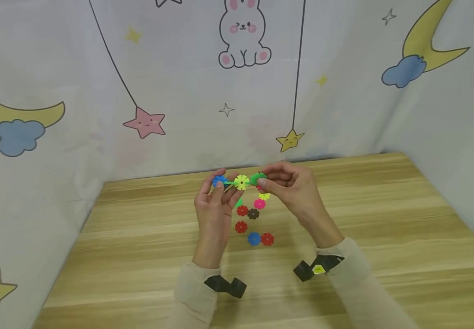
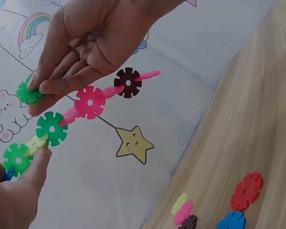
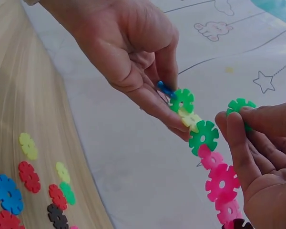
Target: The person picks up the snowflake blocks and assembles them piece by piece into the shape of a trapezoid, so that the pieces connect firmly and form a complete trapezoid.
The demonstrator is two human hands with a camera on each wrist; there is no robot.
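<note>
My left hand [image 1: 214, 208] pinches the blue end disc [image 1: 219, 182] of a chain of slotted plastic snowflake discs. Along that chain, green and pale yellow discs [image 1: 242, 183] come after the blue one, then pink discs [image 2: 90, 102], a dark brown disc [image 2: 127, 83] and a pink one at the far end. My left index finger lies along the chain near the yellow disc. Between thumb and fingertips my right hand [image 1: 298, 194] holds a single green disc [image 3: 240, 106]. It is apart from the chain in both wrist views.
Several loose discs lie on the wooden table [image 1: 138, 246] below my hands, among them a blue disc [image 1: 254, 239], red discs [image 1: 267, 239] and a dark brown disc [image 1: 253, 214]. A white printed cloth [image 1: 195, 87] stands behind the table's back edge and at both sides.
</note>
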